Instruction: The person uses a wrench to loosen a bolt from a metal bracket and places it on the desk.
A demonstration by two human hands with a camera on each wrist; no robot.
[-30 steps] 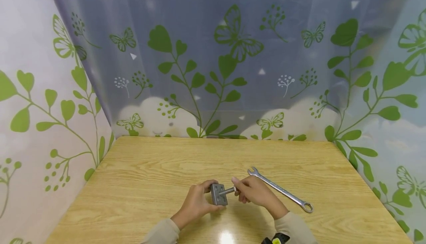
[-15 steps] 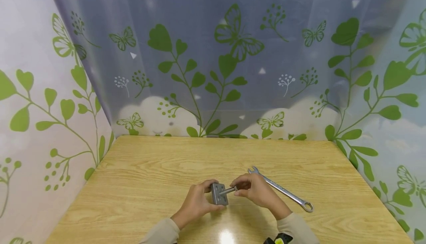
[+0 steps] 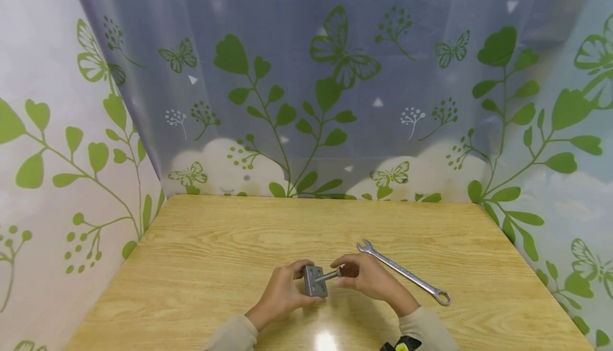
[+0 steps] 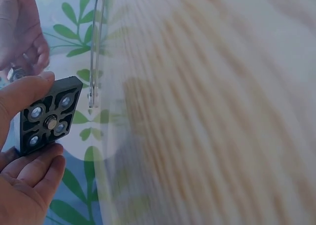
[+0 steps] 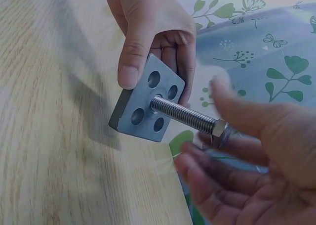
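My left hand [image 3: 283,291] grips a grey square metal plate [image 5: 148,104] by its edges, thumb on one side and fingers on the other. Several holes surround its centre, and the underside [image 4: 51,113] has a ribbed pattern. A threaded rod [image 5: 182,113] stands out from the middle of the plate, with a hex nut [image 5: 218,128] at its outer end. Around that end is my right hand [image 3: 366,276], fingers loosely curved. Its thumb [image 5: 229,104] is lifted away from the nut, while its blurred fingers [image 5: 222,175] lie just below and behind it.
A long combination wrench [image 3: 407,274] lies diagonally on the wooden table [image 3: 215,244], just beyond my right hand. Printed curtains [image 3: 306,127] with leaves and butterflies hang along the table's back and sides.
The right hand's thumb and fingers have shifted about the rod's outer end, from curled close to it to spread apart. The left hand and plate stay nearly still.
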